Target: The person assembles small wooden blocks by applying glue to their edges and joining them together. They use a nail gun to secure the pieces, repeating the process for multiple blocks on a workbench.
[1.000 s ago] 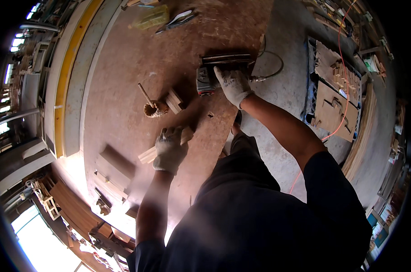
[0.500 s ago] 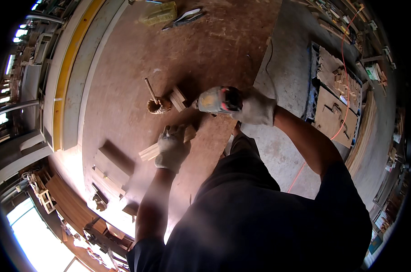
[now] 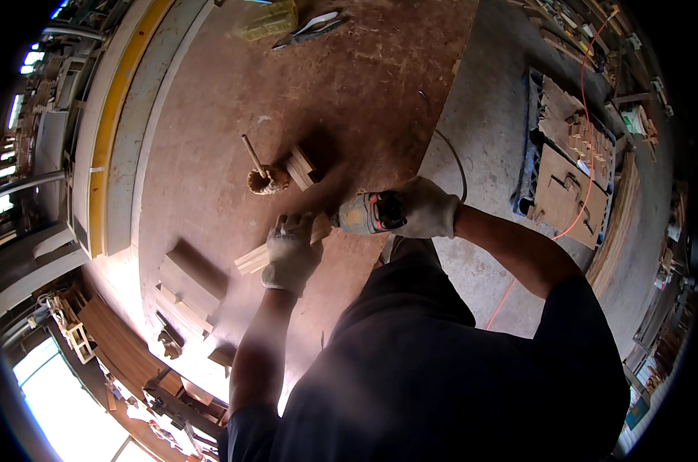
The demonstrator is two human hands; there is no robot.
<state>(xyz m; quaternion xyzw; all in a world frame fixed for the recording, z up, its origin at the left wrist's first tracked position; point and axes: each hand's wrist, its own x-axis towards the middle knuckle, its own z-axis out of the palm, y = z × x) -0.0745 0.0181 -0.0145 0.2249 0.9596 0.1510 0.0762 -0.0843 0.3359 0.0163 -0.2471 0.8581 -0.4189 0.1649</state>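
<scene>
My left hand (image 3: 291,252), in a pale work glove, is closed over a short wooden piece (image 3: 252,259) on the brown tabletop (image 3: 364,85), pressing it down. The wood shows on both sides of the glove. My right hand (image 3: 429,208), gloved too, grips a corded power drill (image 3: 362,213) with a grey body and red and black rear. Its front end points left, right beside the near end of the wood; whether they touch I cannot tell. Beyond my left hand stand a small round pot (image 3: 266,181) with a stick in it and a small stack of wood blocks (image 3: 300,169).
At the left lie wooden boards (image 3: 189,289) and a clamp-like metal tool (image 3: 169,339). A yellowish translucent box (image 3: 270,21) and a dark-and-white tool (image 3: 318,25) lie at the far edge. On the floor at right are a pallet with wood pieces (image 3: 568,173) and an orange cord (image 3: 586,100).
My right hand has brought the drill nearer to me and slightly left, down to the end of the wooden piece. The left hand stays in place on the wood.
</scene>
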